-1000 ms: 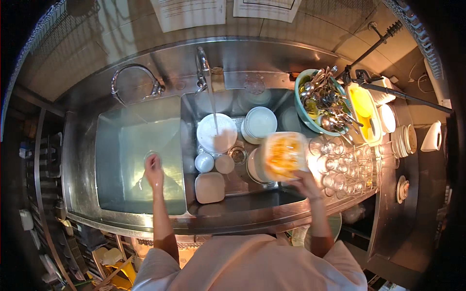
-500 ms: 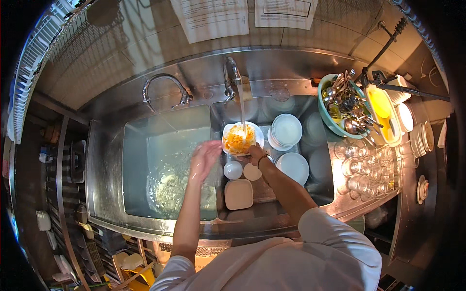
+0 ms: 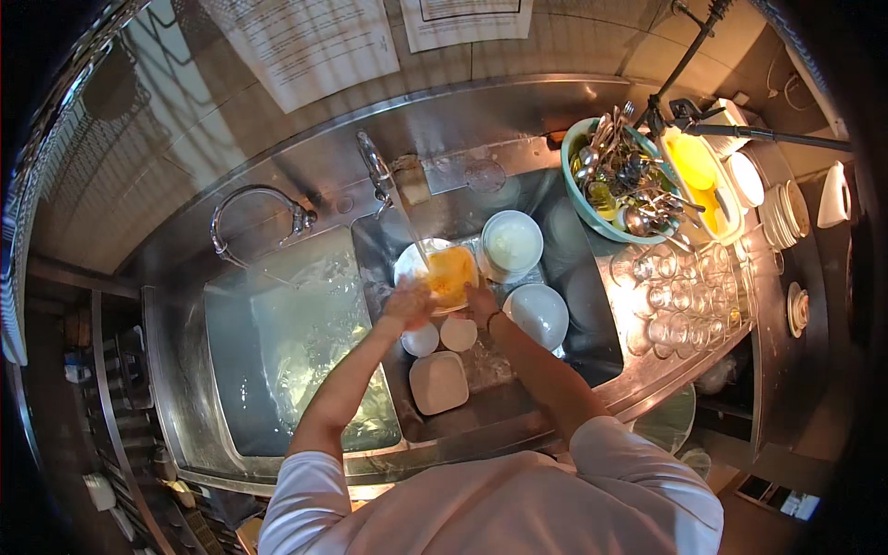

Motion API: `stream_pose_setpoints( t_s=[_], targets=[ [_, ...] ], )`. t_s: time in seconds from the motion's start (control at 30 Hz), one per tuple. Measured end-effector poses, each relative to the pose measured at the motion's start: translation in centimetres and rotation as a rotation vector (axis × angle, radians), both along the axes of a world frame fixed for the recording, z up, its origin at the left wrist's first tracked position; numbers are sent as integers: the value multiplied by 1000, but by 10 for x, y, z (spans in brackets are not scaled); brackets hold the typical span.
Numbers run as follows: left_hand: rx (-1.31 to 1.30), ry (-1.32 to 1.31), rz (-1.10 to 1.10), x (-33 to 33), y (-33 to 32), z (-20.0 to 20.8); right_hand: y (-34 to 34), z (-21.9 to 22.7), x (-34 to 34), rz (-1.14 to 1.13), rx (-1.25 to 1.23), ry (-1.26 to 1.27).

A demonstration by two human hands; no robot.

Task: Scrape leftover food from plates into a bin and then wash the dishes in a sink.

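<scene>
Super wide fisheye cam worn on the head, pretty close above the sink point(image 3: 490, 372), facing steeply down.

The left hand point(image 3: 409, 303) is motion-blurred; its contact with the orange-smeared dish point(image 3: 451, 277) is probable but indistinct. The dish partly conceals a white plate point(image 3: 406, 265). The upper edge crops the wall sheets point(image 3: 305, 46).

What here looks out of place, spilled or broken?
Nothing plainly looks spilled or broken. The oddest sight is the teal basin toward the right: its heaped cutlery points every which way, some pieces jutting past the rim. The orange-smeared dish under the running tap merely looks dirty.
</scene>
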State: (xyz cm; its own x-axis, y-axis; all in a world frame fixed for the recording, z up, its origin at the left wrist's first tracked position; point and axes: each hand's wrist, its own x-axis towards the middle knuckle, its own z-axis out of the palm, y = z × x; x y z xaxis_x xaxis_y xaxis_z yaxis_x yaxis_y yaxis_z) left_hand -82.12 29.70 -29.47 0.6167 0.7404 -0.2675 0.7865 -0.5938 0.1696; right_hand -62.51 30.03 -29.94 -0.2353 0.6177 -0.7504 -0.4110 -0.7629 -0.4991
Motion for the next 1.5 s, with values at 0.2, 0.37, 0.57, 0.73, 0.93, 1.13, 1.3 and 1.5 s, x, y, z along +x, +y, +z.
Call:
stream_pose_setpoints(
  t_s=[0.2,0.37,0.57,0.73,0.93,1.13,1.3,1.5],
  targets=[
    [-164,-225,37,58,17,30,24,-49,29,76,169,92],
    [78,-9,119,22,15,31,13,-10,-12,-5,198,-123],
    [-87,-94,120,12,-6,49,12,-10,10,70,215,-150],
    [14,-289,218,50,-16,56,13,-7,4,6,222,-69],
    [-123,30,105,42,5,55,6,-9,18,49,177,-6],
    [68,130,192,59,49,46,12,23,21,317,105,57],
    [-576,-179,107,47,35,38,9,27,22,216,55,-57],
    [-114,8,19,-4,19,68,3,8,32,107,186,-21]
  ],
)
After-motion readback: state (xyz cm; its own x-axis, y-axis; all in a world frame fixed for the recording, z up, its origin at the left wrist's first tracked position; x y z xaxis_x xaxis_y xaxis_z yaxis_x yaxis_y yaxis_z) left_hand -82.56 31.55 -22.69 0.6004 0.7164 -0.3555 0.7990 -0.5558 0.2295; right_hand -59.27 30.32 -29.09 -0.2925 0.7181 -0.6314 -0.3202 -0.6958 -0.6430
